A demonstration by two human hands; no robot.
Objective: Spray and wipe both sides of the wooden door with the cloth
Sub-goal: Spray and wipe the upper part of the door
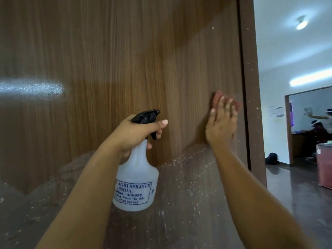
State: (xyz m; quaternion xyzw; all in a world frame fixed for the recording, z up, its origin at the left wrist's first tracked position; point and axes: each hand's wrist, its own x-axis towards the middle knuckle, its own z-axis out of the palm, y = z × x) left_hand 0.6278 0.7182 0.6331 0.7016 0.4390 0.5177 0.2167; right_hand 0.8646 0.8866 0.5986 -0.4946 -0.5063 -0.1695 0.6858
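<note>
Wooden door (pixel 111 65) across most of the frame, its edge right of center, lower part speckled pale. Beyond the edge, at far right, a room with a dark floor (pixel 294 186) and a red box (pixel 324 166). Spray bottle (pixel 135 182), white with black nozzle, at center, upright. Left hand (pixel 136 133) gripping the bottle's neck, grip clenched round it, finger on the trigger. Right hand (pixel 221 123) right of center, grip released, straight fingers pressing a pink cloth (pixel 218 96) flat against the door near its edge.
</note>
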